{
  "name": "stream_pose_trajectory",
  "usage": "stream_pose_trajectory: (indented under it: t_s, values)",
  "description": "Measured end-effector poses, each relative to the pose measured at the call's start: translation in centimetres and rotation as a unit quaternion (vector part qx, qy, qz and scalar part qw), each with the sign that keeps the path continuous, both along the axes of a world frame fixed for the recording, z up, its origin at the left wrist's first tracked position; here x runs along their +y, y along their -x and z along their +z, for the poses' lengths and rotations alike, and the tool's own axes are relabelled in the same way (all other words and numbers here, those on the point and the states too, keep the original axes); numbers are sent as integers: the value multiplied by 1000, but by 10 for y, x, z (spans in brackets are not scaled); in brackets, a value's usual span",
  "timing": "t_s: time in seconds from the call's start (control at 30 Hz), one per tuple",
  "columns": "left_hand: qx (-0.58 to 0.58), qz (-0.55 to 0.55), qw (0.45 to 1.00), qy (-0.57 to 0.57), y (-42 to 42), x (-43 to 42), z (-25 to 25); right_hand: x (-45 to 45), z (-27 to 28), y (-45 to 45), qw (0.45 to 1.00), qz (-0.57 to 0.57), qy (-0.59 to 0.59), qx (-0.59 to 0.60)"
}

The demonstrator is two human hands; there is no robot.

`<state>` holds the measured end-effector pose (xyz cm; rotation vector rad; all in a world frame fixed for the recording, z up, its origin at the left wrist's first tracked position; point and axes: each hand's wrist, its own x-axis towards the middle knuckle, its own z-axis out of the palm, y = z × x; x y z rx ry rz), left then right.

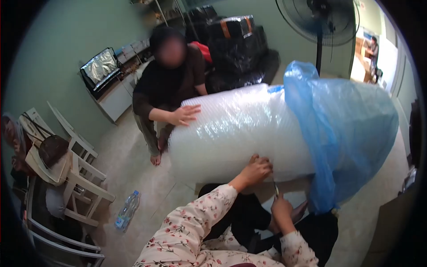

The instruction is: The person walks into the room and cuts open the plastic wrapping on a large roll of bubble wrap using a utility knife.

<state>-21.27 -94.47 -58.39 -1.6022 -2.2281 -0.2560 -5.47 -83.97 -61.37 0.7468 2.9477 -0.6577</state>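
Note:
A large roll of clear bubble wrap (235, 129) lies across the middle of the head view. My left hand (258, 170) is at its near side, fingers curled and pinching the wrap. Just below and to the right, my right hand (282, 209) is closed around a small cutter (276, 190), whose thin blade points up at the wrap's lower edge. Whether it is a knife or scissors I cannot tell. A blue plastic bag (342, 133) covers the right end of the roll.
Across the roll crouches another person (173, 75), one hand (184, 115) flat on its left end. A water bottle (127, 211) lies on the floor. White chairs (82, 178) stand left, a fan (318, 26) behind, and black-wrapped packages (240, 58) at the back.

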Motion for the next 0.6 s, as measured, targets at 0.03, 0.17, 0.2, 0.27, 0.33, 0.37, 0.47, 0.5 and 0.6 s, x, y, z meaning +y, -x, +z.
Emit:
stream_pose_trajectory:
  t_s: [0.03,0.17,0.2,0.27,0.33,0.37,0.47,0.5,0.6]
  values:
    - [14,1,1000,-9,4,-2,9,1,14,-8,1000,-3,9,2]
    - [106,-14,989,-105,0,-53,76,10,48,-30,991,-10,108,73]
    - [152,121,978,-79,18,-72,75,9,50,-31,991,2,108,75]
    - [87,413,900,-109,45,-100,112,14,53,-28,985,16,141,103]
    - [34,670,741,-29,56,-125,149,9,58,-25,985,31,135,98]
    - [60,562,824,-37,53,-133,152,7,57,-23,988,38,119,94]
    - [349,163,923,1,46,-138,168,4,62,-21,991,40,101,82]
    - [172,396,900,61,67,-145,149,3,67,-23,986,48,130,91]
    - [170,648,733,116,95,-168,128,9,67,-22,980,40,158,112]
